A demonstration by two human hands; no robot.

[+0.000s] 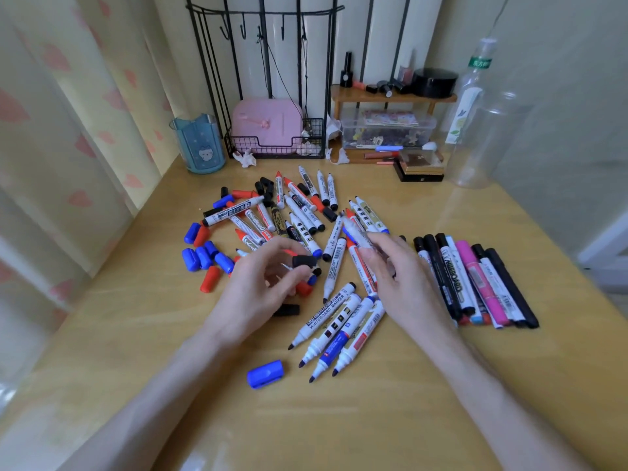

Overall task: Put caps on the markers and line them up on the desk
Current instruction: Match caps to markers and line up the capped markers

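A heap of uncapped whiteboard markers (306, 219) covers the middle of the wooden desk (339, 419). Loose blue and red caps (204, 256) lie at its left. My left hand (265, 287) pinches a black cap (304, 260) between thumb and fingers above the heap. My right hand (394, 270) grips an uncapped white marker (353, 229), its tip pointing away up-left. Several capped markers (475, 280) lie side by side in a row at the right. Four uncapped markers (339, 331) lie close to me, with one blue cap (265, 373) beside them.
A blue cat cup (200, 144) stands at the back left, and a black wire rack (272, 144) holds a pink case. A wooden shelf (390, 96) with cosmetics, a clear box (387, 130) and two clear bottles (475, 130) sit at the back right.
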